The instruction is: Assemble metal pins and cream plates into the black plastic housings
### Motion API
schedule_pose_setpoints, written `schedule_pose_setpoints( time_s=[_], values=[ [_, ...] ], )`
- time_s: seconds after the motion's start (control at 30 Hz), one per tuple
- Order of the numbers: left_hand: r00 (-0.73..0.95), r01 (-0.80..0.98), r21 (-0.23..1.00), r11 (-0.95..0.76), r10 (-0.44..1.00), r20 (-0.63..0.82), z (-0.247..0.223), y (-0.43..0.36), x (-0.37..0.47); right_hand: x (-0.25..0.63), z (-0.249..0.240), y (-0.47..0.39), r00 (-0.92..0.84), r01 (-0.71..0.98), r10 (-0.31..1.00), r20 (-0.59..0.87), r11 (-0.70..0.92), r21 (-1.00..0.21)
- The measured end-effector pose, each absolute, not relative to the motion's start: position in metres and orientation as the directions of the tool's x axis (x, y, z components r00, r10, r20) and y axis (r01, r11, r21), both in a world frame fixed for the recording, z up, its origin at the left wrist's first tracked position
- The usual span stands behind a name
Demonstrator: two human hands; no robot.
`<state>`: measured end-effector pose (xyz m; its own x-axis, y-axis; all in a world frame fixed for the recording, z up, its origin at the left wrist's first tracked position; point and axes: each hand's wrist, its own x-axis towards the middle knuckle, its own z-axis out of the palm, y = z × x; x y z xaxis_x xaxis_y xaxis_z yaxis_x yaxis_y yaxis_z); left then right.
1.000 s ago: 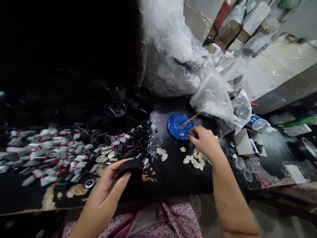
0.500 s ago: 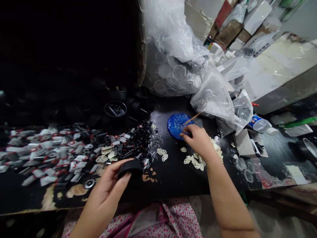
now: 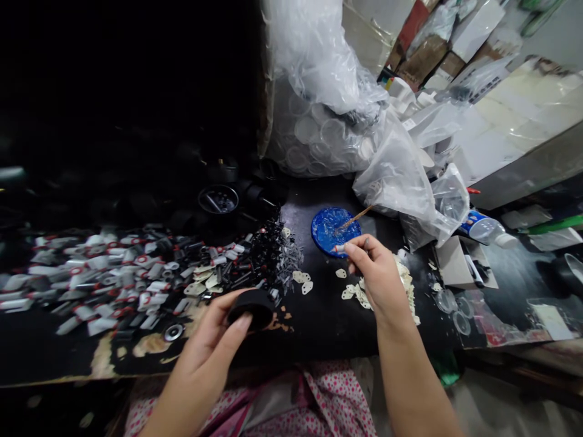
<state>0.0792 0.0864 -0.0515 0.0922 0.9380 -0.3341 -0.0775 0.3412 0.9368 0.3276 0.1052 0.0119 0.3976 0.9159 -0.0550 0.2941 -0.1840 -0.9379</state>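
My left hand (image 3: 218,337) is closed round a black round hollow part (image 3: 251,308), thumb inside its rim, just above the table's front. Between the thumb and fingers of my right hand (image 3: 376,267) is a small white cylinder with a red ring (image 3: 339,248). It is at the near edge of a blue lid (image 3: 325,227) smeared with a glossy substance. A thin brown stick (image 3: 362,214) leans in that lid. Below my right hand lie flat cream plates with holes (image 3: 350,292), partly covered by the hand.
White and grey cylinders with red rings (image 3: 100,267) are heaped on the left, beside small black parts (image 3: 266,249). Behind stands a clear bag of round discs (image 3: 314,133). To the right are a small box (image 3: 450,267) and a plastic bottle (image 3: 487,229).
My right hand has drawn back slightly from the blue lid, and the small white cylinder now shows in its fingers. The black part in my left hand has tilted, showing its opening.
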Motion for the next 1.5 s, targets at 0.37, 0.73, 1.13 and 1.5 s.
schedule_pose_setpoints(
  time_s=[0.37, 0.73, 1.13, 1.5],
  values=[
    [0.349, -0.554, 0.537, 0.636, 0.763, -0.544, -0.008, 0.084, 0.090, 0.248, 0.029, 0.080, 0.263, 0.321, 0.963, 0.058, -0.031, -0.947],
    [0.315, -0.541, 0.614, 0.575, 0.815, -0.487, -0.017, 0.083, 0.090, 0.244, 0.026, 0.080, 0.159, 0.507, 0.971, 0.178, 0.075, -0.858],
    [0.207, -0.303, 0.876, 0.374, 0.923, -0.323, -0.040, 0.073, 0.075, 0.244, 0.032, 0.077, 0.093, 0.422, 0.991, 0.095, 0.047, -0.905],
    [0.365, -0.515, 0.647, 0.561, 0.827, -0.427, -0.031, 0.077, 0.071, 0.246, 0.028, 0.069, 0.005, 0.351, 0.999, -0.039, -0.039, -0.935]
  ],
)
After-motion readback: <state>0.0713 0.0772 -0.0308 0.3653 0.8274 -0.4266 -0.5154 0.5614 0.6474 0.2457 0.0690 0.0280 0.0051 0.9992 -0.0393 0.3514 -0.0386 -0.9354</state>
